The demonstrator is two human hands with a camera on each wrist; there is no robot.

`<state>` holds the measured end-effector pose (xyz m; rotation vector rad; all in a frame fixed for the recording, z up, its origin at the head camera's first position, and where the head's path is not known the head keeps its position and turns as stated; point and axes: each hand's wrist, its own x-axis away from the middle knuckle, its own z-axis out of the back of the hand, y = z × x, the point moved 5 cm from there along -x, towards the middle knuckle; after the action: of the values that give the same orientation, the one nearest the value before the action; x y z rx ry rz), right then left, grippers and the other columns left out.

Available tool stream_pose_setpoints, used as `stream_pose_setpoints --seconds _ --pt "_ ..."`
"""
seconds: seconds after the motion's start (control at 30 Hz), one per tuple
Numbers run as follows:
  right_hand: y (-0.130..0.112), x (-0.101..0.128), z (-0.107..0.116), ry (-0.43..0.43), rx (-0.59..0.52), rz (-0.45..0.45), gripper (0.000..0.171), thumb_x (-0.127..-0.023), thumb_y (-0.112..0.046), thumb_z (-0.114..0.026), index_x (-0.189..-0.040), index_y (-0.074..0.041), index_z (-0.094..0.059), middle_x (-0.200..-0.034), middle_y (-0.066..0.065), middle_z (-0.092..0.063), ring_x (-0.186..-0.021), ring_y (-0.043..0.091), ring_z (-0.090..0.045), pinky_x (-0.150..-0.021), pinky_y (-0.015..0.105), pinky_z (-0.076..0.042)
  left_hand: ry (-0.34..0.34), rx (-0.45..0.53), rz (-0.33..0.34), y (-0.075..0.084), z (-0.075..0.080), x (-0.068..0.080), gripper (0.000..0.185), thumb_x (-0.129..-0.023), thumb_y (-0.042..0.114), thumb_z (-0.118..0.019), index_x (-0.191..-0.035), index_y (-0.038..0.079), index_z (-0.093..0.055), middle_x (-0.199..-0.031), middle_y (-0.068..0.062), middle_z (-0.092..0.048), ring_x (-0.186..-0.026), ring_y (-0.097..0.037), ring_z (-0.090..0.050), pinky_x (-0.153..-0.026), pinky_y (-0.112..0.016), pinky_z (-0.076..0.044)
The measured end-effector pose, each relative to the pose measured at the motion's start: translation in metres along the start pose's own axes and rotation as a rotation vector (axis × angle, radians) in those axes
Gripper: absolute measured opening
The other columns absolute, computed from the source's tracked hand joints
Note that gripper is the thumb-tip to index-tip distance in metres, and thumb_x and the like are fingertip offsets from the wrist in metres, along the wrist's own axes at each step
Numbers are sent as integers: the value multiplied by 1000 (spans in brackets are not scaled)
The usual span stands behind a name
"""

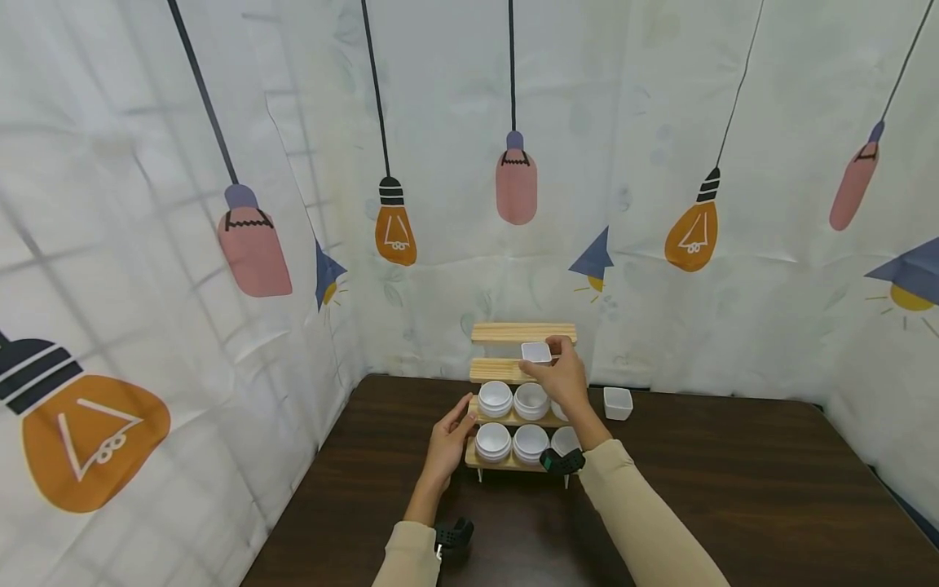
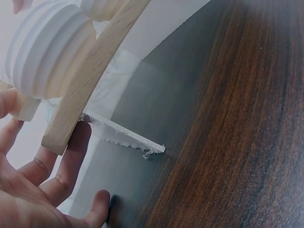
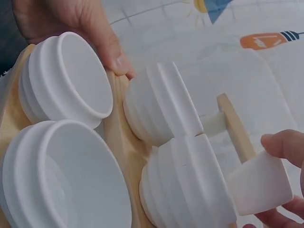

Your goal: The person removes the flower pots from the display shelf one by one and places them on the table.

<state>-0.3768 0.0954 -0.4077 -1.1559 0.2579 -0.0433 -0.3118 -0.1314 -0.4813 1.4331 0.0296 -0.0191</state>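
Observation:
A tiered wooden rack [image 1: 524, 333] stands at the back of the table, with ribbed white round cups [image 1: 493, 442] on its two lower shelves. My left hand [image 1: 443, 447] holds the rack's left side; in the left wrist view its fingers bend around the end of a wooden shelf [image 2: 90, 80]. Between thumb and fingers, my right hand [image 1: 563, 380] pinches a small white square cup [image 1: 536, 352] at the second shelf from the top. The right wrist view shows this square cup [image 3: 260, 185] beside the upper row of round cups. My right arm partly hides the rightmost cups.
Another white square cup [image 1: 618, 403] sits on the dark wooden table [image 1: 704, 473], right of the rack. Clear legs [image 2: 123, 130] support the shelves. A white curtain [image 1: 455, 98] printed with lamps hangs close behind the rack and along the left side.

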Motion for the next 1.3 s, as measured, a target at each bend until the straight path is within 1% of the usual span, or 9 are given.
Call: stream_pose_setpoints --seconds 0.13,0.3,0.4,0.5,0.63,0.8,1.03,1.17,1.3 --pt "1 1 0 -1 -31 15 70 -83 -28 -86 -139 -7 -49 -130 17 -57 -110 31 -58 -90 44 -50 2 2 -1 0 0 0 49 -106 23 -59 -153 14 -49 -98 -9 -69 -87 -10 -64 -83 -36 -49" --pt "1 4 1 0 -65 22 71 -82 -28 -87 -139 -9 -49 -130 17 -57 -112 32 -58 -92 45 -49 8 3 2 1 -1 0 49 -105 23 -59 -153 17 -51 -101 -11 -70 -88 -10 -65 -84 -37 -51" --pt "0 5 2 1 -76 19 71 -82 -28 -87 -139 -9 -49 -130 17 -57 -112 33 -59 -92 45 -50 4 6 -1 1 -1 1 49 -105 23 -59 -153 15 -49 -103 -12 -70 -88 -11 -65 -85 -39 -51" --pt "0 6 2 3 -90 9 71 -82 -27 -87 -139 -10 -49 -130 16 -57 -112 33 -60 -93 45 -51 1 11 -1 1 -1 1 50 -105 22 -59 -154 14 -49 -101 -13 -70 -88 -11 -64 -83 -38 -50" --pt "0 8 4 2 -116 -2 71 -82 -28 -87 -140 -11 -49 -132 15 -55 -115 33 -58 -96 46 -50 5 14 3 1 -1 1 49 -105 22 -59 -153 16 -50 -98 -12 -70 -88 -11 -64 -80 -35 -49" --pt "0 12 10 4 -133 -3 72 -84 -29 -85 -142 -12 -48 -135 15 -54 -120 33 -54 -99 48 -47 5 10 -2 0 -1 1 48 -105 22 -59 -152 16 -51 -103 -13 -70 -89 -11 -64 -82 -34 -49" --pt "1 17 18 6 -169 -8 72 -84 -26 -85 -144 -13 -47 -136 16 -54 -122 34 -55 -99 47 -48 3 2 -11 1 -1 1 48 -106 22 -58 -153 15 -50 -111 -15 -70 -89 -11 -64 -81 -32 -48" --pt "3 21 22 9 -179 -17 72 -84 -25 -85 -144 -14 -46 -136 15 -53 -122 33 -56 -97 45 -49 9 4 -10 1 -1 1 48 -106 22 -58 -152 15 -51 -105 -14 -70 -88 -10 -64 -80 -33 -48" --pt "4 24 27 15 -210 -2 71 -85 -22 -85 -144 -13 -46 -136 15 -53 -119 31 -55 -92 38 -49 9 -2 -8 1 -1 1 48 -106 22 -58 -152 16 -51 -101 -11 -70 -88 -11 -64 -81 -34 -48"
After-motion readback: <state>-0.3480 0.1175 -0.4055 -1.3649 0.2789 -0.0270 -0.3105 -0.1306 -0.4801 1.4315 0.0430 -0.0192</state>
